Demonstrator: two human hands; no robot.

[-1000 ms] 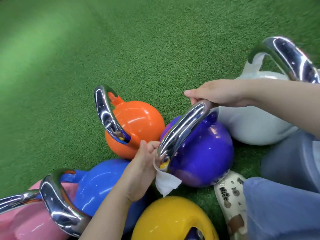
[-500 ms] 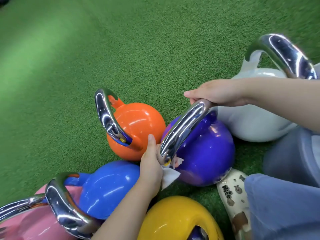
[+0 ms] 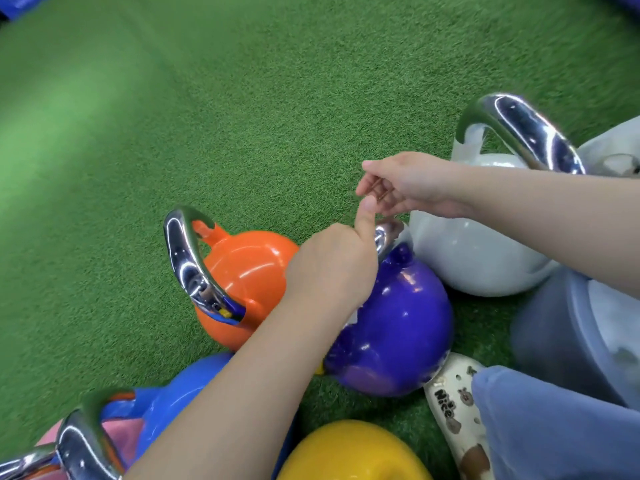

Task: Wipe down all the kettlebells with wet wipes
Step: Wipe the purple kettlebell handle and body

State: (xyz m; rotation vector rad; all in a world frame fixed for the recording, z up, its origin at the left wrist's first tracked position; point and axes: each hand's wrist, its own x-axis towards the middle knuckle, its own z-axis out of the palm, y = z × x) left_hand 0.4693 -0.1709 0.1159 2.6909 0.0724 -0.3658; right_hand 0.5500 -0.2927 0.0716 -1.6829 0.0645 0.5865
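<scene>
A purple kettlebell [image 3: 398,323] stands on the turf in front of me. My left hand [image 3: 332,268] curls round its chrome handle [image 3: 382,237] with the thumb pointing up. A small white corner of the wet wipe [image 3: 353,318] shows under the palm; the rest is hidden. My right hand [image 3: 408,185] hovers just above the handle's far end with relaxed fingers and holds nothing. An orange kettlebell [image 3: 249,271] sits to the left and a white kettlebell [image 3: 478,251] to the right, both close to the purple one.
Blue [image 3: 180,393], pink [image 3: 117,434] and yellow [image 3: 349,452] kettlebells crowd the near edge. My white patterned shoe [image 3: 453,410] and blue trouser leg [image 3: 554,427] lie at the lower right. Green turf [image 3: 173,116] stretches away ahead and to the left.
My left hand slid up the purple kettlebell's handle from its lower end towards the top. My right hand let go of the handle's top and lifted off, fingers opening.
</scene>
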